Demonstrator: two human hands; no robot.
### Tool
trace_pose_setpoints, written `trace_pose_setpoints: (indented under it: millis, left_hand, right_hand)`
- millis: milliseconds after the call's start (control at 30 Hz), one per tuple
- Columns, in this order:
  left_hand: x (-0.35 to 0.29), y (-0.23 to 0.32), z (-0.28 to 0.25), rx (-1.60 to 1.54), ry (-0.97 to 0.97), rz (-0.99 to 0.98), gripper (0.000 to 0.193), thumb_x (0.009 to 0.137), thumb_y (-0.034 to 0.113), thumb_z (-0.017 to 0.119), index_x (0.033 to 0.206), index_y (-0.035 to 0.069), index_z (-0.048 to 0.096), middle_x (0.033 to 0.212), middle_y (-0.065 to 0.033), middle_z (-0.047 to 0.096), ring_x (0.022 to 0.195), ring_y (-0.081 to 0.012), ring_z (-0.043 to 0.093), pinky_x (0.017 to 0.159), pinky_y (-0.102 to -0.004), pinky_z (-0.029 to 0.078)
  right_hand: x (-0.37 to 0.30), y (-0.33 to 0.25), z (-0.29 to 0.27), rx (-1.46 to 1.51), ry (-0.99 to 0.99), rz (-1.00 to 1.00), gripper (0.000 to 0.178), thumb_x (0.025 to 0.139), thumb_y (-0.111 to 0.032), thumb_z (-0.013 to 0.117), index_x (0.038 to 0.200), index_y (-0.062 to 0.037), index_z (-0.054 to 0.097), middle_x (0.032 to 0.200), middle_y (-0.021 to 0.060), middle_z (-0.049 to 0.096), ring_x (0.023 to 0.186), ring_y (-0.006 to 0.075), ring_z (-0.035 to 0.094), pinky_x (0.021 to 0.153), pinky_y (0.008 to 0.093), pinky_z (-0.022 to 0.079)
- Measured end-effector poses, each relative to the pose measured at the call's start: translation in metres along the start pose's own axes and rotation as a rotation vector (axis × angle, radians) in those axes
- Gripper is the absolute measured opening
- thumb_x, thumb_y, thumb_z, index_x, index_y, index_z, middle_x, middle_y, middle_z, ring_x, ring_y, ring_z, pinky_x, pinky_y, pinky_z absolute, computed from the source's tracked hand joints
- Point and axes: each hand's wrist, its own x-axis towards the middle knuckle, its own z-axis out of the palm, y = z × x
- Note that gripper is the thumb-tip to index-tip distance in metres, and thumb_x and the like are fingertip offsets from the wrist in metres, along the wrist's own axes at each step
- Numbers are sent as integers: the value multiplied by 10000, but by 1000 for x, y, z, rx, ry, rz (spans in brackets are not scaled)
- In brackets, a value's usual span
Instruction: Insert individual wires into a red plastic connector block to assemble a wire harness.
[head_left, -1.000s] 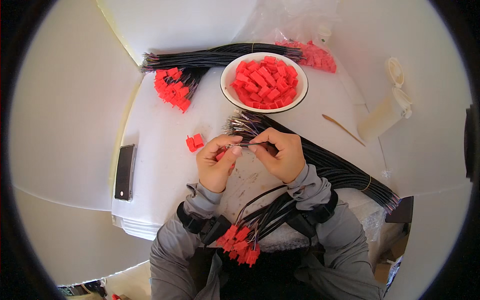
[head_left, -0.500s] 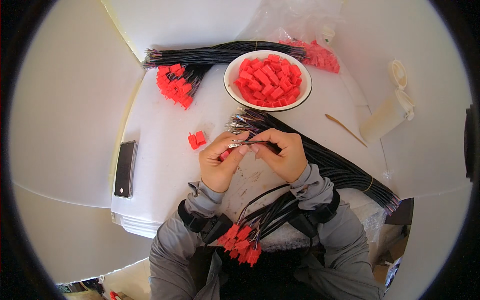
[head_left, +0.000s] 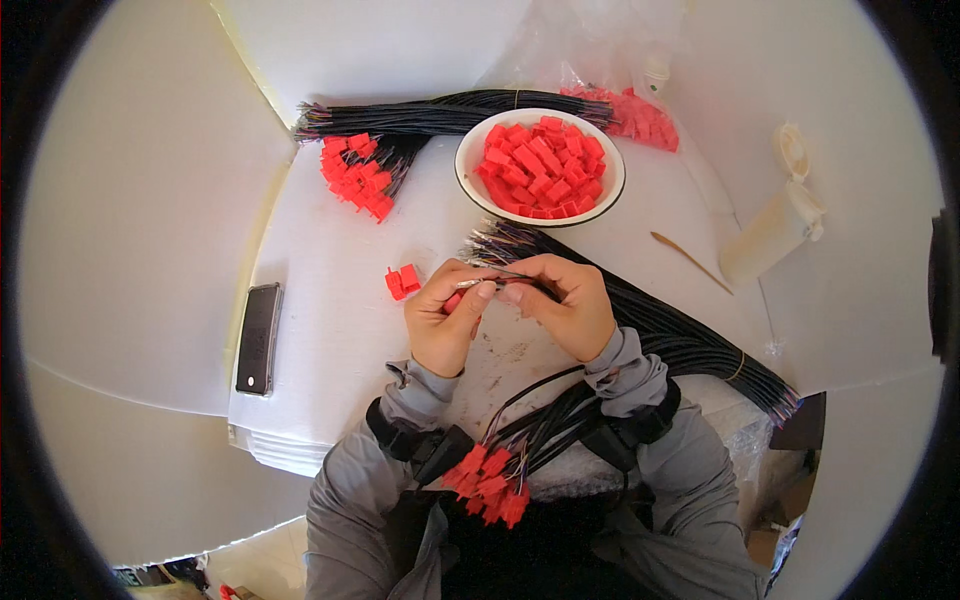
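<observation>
Over the last second the change is small: the fingertips stay close together, but the black cable (head_left: 538, 284) between them, earlier a single straight run, now shows as separate strands, with a silver metal terminal (head_left: 467, 284) jutting past the left thumb. The slight shift of the whole scene appears to come from the camera. In my judgement this means the wire ends are being parted or aligned; no red block is visibly fitted to them. The left hand (head_left: 443, 320) has a narrow grip, thumb and forefinger pinching the strands, with a red block (head_left: 454, 301) tucked against its palm. The right hand (head_left: 570, 310) has an equally narrow grip on the cable's black length, just beside the left fingertips, above the bench (head_left: 320, 330). Materials: the cable sheath is dark and smooth, the terminals bright and thin. The loose red blocks (head_left: 403, 282) near the left hand are angular, moulded pieces, apparently plastic; more of the same fill a round white bowl (head_left: 466, 195) with a dark rim line. A thick bundle of black cables (head_left: 680, 330) — bare ends splayed, banded toward the far end — lies beyond the right hand. Nearest the body, a cable cluster with red ends (head_left: 490, 485) lies between the forearms.
</observation>
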Motion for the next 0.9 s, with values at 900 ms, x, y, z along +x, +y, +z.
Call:
trace_pose_setpoints:
  millis: [900]
  left_hand:
    - [-2, -1, -2, -110, 42, -126, 152, 829, 120, 541, 941, 27, 584, 611, 2, 495, 427, -17, 360, 371, -158, 269]
  right_hand:
    - [2, 2, 5, 135, 87, 91, 126, 746, -56, 615, 842, 20, 584, 726, 15, 589, 632, 31, 484, 558, 166, 385]
